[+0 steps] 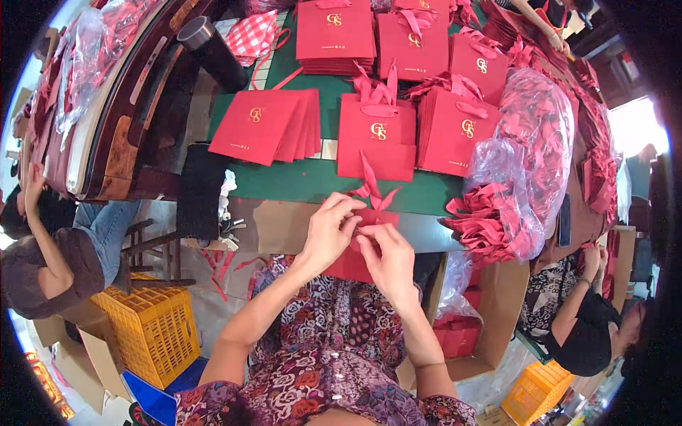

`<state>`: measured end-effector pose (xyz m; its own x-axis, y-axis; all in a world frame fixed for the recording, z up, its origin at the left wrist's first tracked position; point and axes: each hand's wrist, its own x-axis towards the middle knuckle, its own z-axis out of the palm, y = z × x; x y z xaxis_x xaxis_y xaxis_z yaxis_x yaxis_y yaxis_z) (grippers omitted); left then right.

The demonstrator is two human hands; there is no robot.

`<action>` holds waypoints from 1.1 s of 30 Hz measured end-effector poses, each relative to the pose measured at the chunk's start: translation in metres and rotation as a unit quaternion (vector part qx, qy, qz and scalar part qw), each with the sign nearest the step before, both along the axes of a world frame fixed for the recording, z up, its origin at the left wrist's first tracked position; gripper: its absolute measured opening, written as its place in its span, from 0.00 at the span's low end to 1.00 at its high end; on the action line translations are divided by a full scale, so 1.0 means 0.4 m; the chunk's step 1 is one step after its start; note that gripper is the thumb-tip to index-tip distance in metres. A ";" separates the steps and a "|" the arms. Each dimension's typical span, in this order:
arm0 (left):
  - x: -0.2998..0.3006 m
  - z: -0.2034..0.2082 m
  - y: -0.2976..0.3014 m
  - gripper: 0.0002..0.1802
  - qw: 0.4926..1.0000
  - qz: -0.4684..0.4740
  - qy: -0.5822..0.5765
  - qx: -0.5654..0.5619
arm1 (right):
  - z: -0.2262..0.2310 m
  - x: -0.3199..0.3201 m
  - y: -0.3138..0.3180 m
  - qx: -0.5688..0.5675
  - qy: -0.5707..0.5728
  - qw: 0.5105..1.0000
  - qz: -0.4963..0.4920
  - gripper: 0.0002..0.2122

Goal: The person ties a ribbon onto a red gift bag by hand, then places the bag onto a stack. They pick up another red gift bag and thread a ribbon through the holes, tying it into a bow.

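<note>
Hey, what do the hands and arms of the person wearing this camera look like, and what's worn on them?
The left hand and right hand are bare, with no gloves visible. The left forearm and right forearm are uncovered too. The left sleeve and right sleeve are short, in a busy floral print of purple, red and pale tones.

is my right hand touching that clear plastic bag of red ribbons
Apart: the head view shows a bare strip of the table between the right hand and the clear plastic bag of red ribbons.
</note>
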<state>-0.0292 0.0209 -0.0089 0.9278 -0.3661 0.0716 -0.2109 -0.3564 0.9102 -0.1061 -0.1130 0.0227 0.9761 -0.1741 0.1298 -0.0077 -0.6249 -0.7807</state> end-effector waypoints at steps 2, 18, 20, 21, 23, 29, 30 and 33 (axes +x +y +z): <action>0.007 0.011 0.008 0.15 1.000 -0.006 0.000 0.015 | -0.017 -0.004 0.004 -0.036 -0.014 0.999 -0.001 0.06; -0.066 0.025 0.127 0.19 0.941 -0.021 0.246 -0.229 | -0.015 -0.023 0.045 0.333 0.053 0.941 0.007 0.06; -0.039 0.050 0.135 0.18 0.995 -0.012 0.090 -0.048 | -0.002 -0.019 0.046 0.275 0.076 0.958 -0.016 0.06; -0.022 0.058 0.131 0.19 0.999 -0.007 -0.017 0.033 | 0.009 -0.013 0.052 0.214 0.059 0.975 -0.017 0.06; 0.007 0.065 0.118 0.22 0.982 -0.001 -0.135 0.130 | -0.006 -0.001 0.055 0.143 0.038 0.989 -0.015 0.06; 0.028 0.048 0.113 0.23 0.963 -0.065 -0.160 0.208 | -0.062 0.043 0.083 0.025 -0.008 0.996 -0.081 0.05; 0.025 0.051 0.111 0.22 0.964 -0.060 -0.158 0.205 | -0.067 0.046 0.084 0.025 -0.008 0.996 -0.082 0.05; 0.022 0.048 0.113 0.18 0.967 -0.058 -0.156 0.191 | -0.074 0.053 0.092 0.003 -0.027 0.996 -0.086 0.05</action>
<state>-0.0204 0.0661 0.0103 0.8340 -0.5218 0.1796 -0.5124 -0.6114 0.6030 -0.0849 -0.0764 -0.0068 0.9237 -0.3389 0.1790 -0.0727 -0.6135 -0.7863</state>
